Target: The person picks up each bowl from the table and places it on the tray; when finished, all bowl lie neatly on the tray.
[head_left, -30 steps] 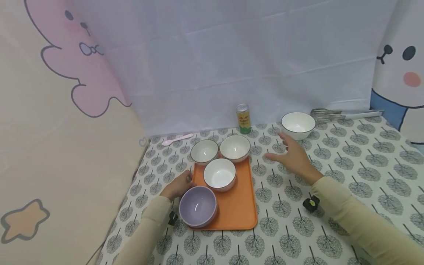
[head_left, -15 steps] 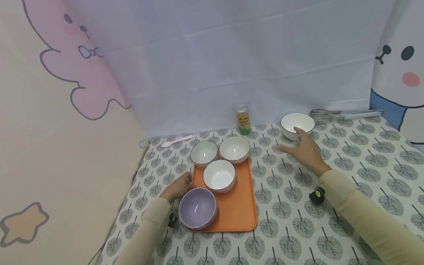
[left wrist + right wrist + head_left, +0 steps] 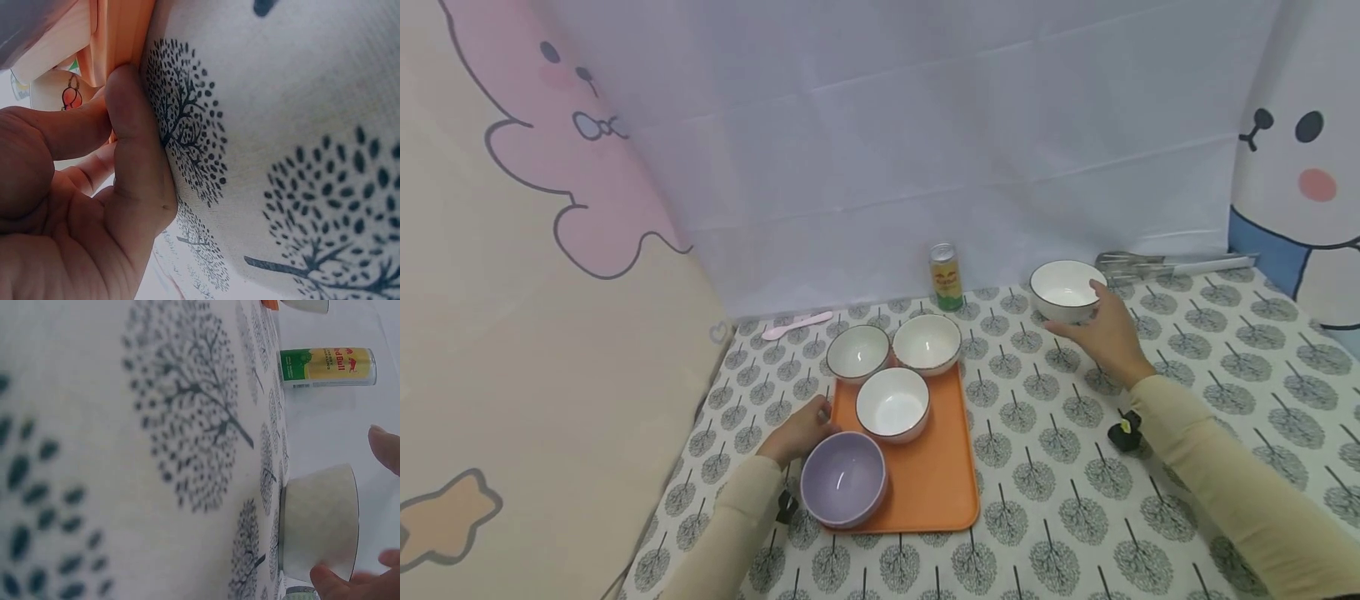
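My left hand [image 3: 800, 431] pinches the left edge of an orange tray [image 3: 936, 492]; the left wrist view shows the thumb and fingers [image 3: 128, 94] at the tray's rim. Beside this hand stands a purple bowl [image 3: 844, 481] on the tray's near left corner. My right hand [image 3: 1108, 333] is spread at the right side of a white bowl [image 3: 1066, 292] with a dark rim. In the right wrist view, one finger lies against or just before the bowl's wall [image 3: 319, 519], while the thumb is apart from it.
On the tray are a white bowl [image 3: 892, 406] and, at its far end, two more pale bowls [image 3: 859, 353]. Behind them stands a Red Bull can [image 3: 947, 279]. A pink spoon [image 3: 796, 326] lies at the back left, a whisk [image 3: 1131, 267] and tongs at the back right.
My right hand has moved right and forward to the white bowl at the back. The left hand stays at the tray's edge, and the head view has shifted slightly.
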Demonstrator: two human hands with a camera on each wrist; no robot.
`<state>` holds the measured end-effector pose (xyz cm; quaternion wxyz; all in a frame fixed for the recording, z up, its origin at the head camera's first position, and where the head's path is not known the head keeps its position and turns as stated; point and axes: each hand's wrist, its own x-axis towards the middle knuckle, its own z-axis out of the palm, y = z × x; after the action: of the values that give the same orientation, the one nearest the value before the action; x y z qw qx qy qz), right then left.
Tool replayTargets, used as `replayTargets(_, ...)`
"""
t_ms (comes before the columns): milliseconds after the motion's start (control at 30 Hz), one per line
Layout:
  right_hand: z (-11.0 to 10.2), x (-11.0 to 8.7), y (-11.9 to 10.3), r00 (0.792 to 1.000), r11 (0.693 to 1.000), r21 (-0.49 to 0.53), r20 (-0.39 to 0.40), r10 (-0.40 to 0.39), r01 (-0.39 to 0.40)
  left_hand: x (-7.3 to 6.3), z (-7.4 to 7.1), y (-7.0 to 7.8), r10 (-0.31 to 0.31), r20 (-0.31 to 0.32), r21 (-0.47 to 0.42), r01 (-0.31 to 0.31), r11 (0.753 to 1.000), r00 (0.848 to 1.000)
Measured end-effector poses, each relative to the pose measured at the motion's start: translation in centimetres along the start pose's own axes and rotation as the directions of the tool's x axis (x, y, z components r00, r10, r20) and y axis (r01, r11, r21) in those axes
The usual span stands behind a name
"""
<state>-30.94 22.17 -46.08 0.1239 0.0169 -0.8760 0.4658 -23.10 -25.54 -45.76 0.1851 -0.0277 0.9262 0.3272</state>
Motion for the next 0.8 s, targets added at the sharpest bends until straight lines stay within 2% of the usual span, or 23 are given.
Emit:
replayTargets(167, 0.2, 1.0, 1.3, 0.998, 1.000, 0.017, -0.061, -0.011, 0.012, 0.0, 0.1, -0.1, -0.023, 0.005, 0.009, 0.023, 1.000, 1.000)
replayTargets(400, 0.2, 2.6, 2.0, 0.999, 0.996, 0.073, 0.003, 0.042, -0.043, 0.1, 0.1, 0.0, -0.043, -0.007, 0.037, 0.043, 0.998, 0.999)
replayTargets(500, 0.3, 3.3, 2.2, 0.995, 0.991, 0.090, 0.028, 0.093, -0.095, 0.1, 0.1, 0.2, -0.057, -0.007, 0.058, 0.058, 0.997, 0.998)
replayTargets(633, 0.4, 4.2, 2.0, 0.985, 0.986, 0.030, 0.060, 0.163, -0.165, 0.2, 0.0, 0.3, -0.058, -0.006, 0.065, 0.058, 0.996, 0.998)
replayTargets(800, 0.5, 5.0, 1.8, 0.981, 0.985, -0.028, 0.088, 0.174, -0.173, 0.2, -0.1, 0.1, -0.037, 0.004, 0.037, 0.037, 0.999, 0.999)
